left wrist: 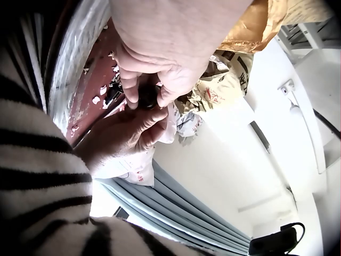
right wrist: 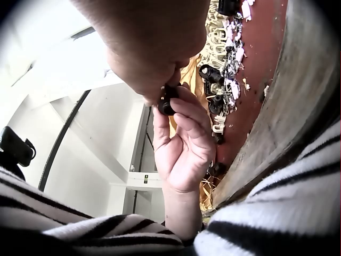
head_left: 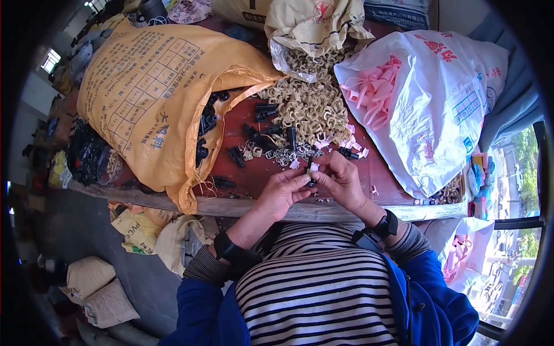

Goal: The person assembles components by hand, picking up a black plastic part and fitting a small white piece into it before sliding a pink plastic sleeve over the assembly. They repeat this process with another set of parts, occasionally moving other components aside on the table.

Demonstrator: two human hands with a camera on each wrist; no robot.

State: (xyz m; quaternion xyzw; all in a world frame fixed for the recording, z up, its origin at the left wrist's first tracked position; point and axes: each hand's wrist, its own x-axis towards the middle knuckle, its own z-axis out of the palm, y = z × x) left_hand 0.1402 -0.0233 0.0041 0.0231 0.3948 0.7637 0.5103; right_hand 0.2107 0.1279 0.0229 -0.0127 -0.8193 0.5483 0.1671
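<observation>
Both hands meet over the front of the red table (head_left: pixel 248 193), around a small black cylindrical plastic part (right wrist: pixel 168 102). My left hand (head_left: pixel 281 192) pinches it between thumb and fingertips from the left. From the right, my right hand (head_left: pixel 344 181) grips it too, with thumb and fingers bent in close. A small pale piece (head_left: pixel 314 167) shows at the black part in the head view. In the left wrist view the dark end of the part (left wrist: pixel 148 96) sits between the fingertips, the rest covered by them.
Behind the hands lie a heap of tan plastic clips (head_left: pixel 311 109), small silver clips (head_left: pixel 291 154), pale pink pieces (head_left: pixel 348 138) and several black parts (head_left: pixel 235 155). An orange woven sack (head_left: pixel 144 86) opens at left; a white sack (head_left: pixel 427 109) spills pink strips (head_left: pixel 378 95) at right.
</observation>
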